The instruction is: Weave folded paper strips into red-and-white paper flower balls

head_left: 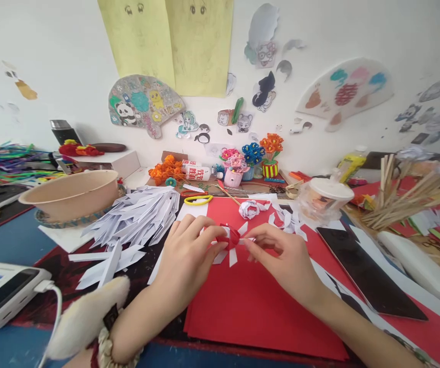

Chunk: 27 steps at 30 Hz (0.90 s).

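Note:
Between my two hands, above a stack of red paper point(258, 312), is a small red and white folded paper flower point(234, 236) with white strips sticking out around it. My left hand point(193, 245) pinches its left side with thumb and fingertips. On the other side, my right hand point(281, 250) has thumb and forefinger closed on a white strip of the same flower. Just behind lies a white paper rose point(249, 209) with reddish edges. Loose white strips point(287, 221) lie beside it. Yellow-handled scissors point(198, 200) rest beyond my left hand.
A pile of folded white paper strips point(137, 214) and a beige basin point(72, 194) stand left. A dark tablet point(369, 271), a white case point(421, 266) and a lidded cup point(327, 197) sit right. Flower pots point(233, 176) line the wall. A corded white device point(7, 294) is near left.

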### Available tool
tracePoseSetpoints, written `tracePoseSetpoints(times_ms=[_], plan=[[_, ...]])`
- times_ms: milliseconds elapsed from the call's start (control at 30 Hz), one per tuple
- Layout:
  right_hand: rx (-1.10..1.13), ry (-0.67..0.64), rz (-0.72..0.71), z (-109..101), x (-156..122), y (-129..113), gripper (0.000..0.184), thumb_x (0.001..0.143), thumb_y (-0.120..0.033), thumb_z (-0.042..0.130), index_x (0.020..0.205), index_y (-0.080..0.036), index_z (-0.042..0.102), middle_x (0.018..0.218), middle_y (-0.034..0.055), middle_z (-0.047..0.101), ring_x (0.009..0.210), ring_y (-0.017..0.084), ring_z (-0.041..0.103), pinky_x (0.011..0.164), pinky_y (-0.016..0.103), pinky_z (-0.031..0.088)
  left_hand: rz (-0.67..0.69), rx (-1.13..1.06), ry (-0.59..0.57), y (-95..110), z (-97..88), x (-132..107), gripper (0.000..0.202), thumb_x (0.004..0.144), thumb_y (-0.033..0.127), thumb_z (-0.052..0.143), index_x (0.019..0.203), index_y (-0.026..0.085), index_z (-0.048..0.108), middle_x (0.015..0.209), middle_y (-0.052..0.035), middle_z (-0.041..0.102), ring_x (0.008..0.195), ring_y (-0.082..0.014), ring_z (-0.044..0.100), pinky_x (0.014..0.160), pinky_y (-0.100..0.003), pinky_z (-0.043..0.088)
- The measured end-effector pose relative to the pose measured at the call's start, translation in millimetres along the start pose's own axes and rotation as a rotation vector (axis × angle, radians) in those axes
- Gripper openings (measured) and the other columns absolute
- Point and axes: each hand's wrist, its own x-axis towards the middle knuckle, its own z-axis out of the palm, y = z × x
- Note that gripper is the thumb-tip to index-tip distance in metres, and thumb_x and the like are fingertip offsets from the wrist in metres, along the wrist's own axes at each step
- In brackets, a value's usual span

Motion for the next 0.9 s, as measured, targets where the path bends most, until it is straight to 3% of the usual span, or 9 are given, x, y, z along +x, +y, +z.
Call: tracePoseSetpoints(times_ms=[200,333,467,567,633,700,800,900], plan=[[0.06,-0.056,0.177,1,2,6,0.023,0.087,-0.033,0.062,0.105,-0.022,0.071,0.069,-0.0007,0.069,0.058,0.015,0.066,0.06,0.029,0.056,-0.132,-0.07,-0.135,-6,-1.7,7,0.007,0.086,0.026,0.07,0.089,0.023,0.065,0.094,-0.0009,0.063,0.088,-0.0217,0.05,0.075,-0.035,0.032],[0.012,-0.075,0.15,0,4,9,0.02,0.089,-0.032,0.059,0.1,-0.024,0.074,0.073,0.0003,0.071,0.059,0.014,0.063,0.06,0.029,0.053,-0.147,-0.124,-0.194,-7,-2.5,13,0.006,0.086,0.022,0.07,0.089,0.026,0.067,0.096,0.0002,0.062,0.09,-0.0212,0.049,0.077,-0.035,0.031],[-0.011,-0.087,0.081,-1,5,12,0.018,0.089,-0.028,0.058,0.097,-0.026,0.074,0.09,0.0018,0.074,0.073,0.016,0.066,0.066,0.032,0.052,-0.129,-0.163,-0.222,-4,-1.4,17,0.01,0.086,0.016,0.069,0.082,0.024,0.066,0.094,0.0015,0.063,0.09,-0.0198,0.049,0.077,-0.035,0.029],[-0.022,-0.108,0.053,0,6,12,0.018,0.09,-0.029,0.057,0.096,-0.026,0.073,0.092,0.0019,0.074,0.078,0.017,0.066,0.07,0.033,0.052,-0.161,-0.168,-0.229,0,0.5,18,0.011,0.086,0.014,0.067,0.08,0.023,0.066,0.091,0.0016,0.063,0.089,-0.0197,0.049,0.077,-0.035,0.029],[-0.008,-0.113,0.058,0,6,10,0.018,0.09,-0.032,0.058,0.102,-0.025,0.071,0.09,0.0021,0.072,0.077,0.017,0.065,0.071,0.033,0.054,-0.209,-0.178,-0.223,1,1.9,18,0.01,0.086,0.015,0.067,0.08,0.022,0.065,0.091,0.0013,0.063,0.089,-0.0203,0.049,0.077,-0.036,0.029],[0.018,-0.121,0.063,1,5,7,0.03,0.086,-0.036,0.066,0.114,-0.024,0.064,0.09,0.0019,0.071,0.073,0.016,0.065,0.071,0.033,0.056,-0.248,-0.194,-0.209,2,2.6,18,0.008,0.087,0.017,0.067,0.08,0.022,0.065,0.091,0.0006,0.062,0.09,-0.0208,0.049,0.077,-0.036,0.03],[-0.079,-0.105,-0.042,2,2,5,0.053,0.074,-0.037,0.079,0.119,-0.024,0.055,0.1,0.0039,0.066,0.075,0.017,0.065,0.068,0.032,0.057,-0.284,-0.184,-0.172,3,2.0,16,0.008,0.088,0.017,0.064,0.081,0.021,0.064,0.091,0.0002,0.062,0.089,-0.0212,0.049,0.077,-0.036,0.03],[-0.352,0.027,-0.287,2,0,7,0.033,0.078,-0.034,0.077,0.104,-0.022,0.061,0.107,0.0081,0.061,0.085,0.02,0.063,0.069,0.033,0.054,-0.288,-0.158,-0.139,7,0.7,15,0.01,0.088,0.015,0.062,0.081,0.021,0.063,0.091,-0.0002,0.061,0.09,-0.0216,0.049,0.078,-0.036,0.031]])
